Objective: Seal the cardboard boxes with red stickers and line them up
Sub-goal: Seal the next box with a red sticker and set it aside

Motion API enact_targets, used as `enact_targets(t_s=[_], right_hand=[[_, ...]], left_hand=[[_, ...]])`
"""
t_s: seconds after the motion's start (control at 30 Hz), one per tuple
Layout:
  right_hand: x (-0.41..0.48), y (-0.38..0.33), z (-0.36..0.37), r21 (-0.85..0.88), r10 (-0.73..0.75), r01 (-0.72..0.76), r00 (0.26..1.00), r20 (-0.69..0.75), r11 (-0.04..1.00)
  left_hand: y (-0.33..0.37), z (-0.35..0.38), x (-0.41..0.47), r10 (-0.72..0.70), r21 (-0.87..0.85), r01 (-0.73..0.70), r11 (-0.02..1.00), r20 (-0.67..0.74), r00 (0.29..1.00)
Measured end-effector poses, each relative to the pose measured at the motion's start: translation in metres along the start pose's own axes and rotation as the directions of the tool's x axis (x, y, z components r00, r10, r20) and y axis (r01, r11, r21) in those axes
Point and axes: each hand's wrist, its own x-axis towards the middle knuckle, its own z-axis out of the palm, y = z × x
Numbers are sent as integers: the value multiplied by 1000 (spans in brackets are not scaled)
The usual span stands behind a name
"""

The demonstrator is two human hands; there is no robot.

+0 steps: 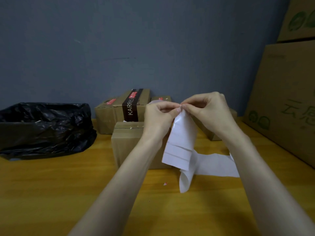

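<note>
Your left hand and right hand meet at the top edge of the white sticker strip. Thumbs and forefingers of both pinch it, fingertips touching. Whether a sticker is between them is too small to tell. The strip hangs down in front of the near box, which stands on the table with its top flaps closed, and its tail lies on the table to the right. Just behind that box, against the wall, stand the back boxes, with red stickers on their tops and a black tape band on one. A red scrap lies on the table near the strip's end. A black bag sits at the left, and big cartons are at the right.
</note>
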Motion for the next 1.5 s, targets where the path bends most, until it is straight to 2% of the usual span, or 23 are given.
enact_targets(t_s=[0.1,0.2,0.4,0.5,0.6,0.87,1.0,1.1,1.2,1.27,1.33,1.37,1.43,1.5], right_hand=[[0,0,0,64,43,-41,999,-18,997],[0,3,0,218,187,-171,981,-51,961],[3,15,1,387,467,-366,859,-211,846],[5,22,0,413,532,-386,778,-334,825],[6,26,-7,434,556,-376,706,-439,819],[6,28,-31,531,593,-298,578,-561,793],[7,31,-34,540,568,-255,605,-557,802],[7,34,-32,511,525,-250,680,-512,823],[8,34,-28,442,447,-246,780,-438,862],[8,29,-25,385,360,-192,826,-433,903],[8,20,-18,314,231,-86,857,-461,945],[6,13,-14,261,151,-27,870,-468,965],[3,1,-5,148,-2,76,894,-448,986],[0,-9,5,23,-148,171,904,-400,985]], left_hand=[[-1,0,0,3,14,-3,1000,2,1000],[-2,2,-1,-50,38,52,998,-36,998],[-10,6,-2,-127,57,137,989,-145,981],[-13,9,-4,-71,117,90,989,-160,985],[-16,11,-6,5,207,20,978,-116,993],[-22,25,-19,86,414,-86,906,19,996],[-32,37,-26,35,515,-134,846,198,980],[-44,39,-25,-85,507,-105,855,337,938],[-45,38,-22,-148,520,-78,850,379,914],[-30,39,-21,-60,483,-104,870,313,948],[-7,36,-19,46,282,-90,955,161,986],[5,33,-18,41,126,-53,991,92,995],[25,23,-16,-55,-180,63,982,46,997],[37,10,-13,-118,-329,127,936,49,992]])
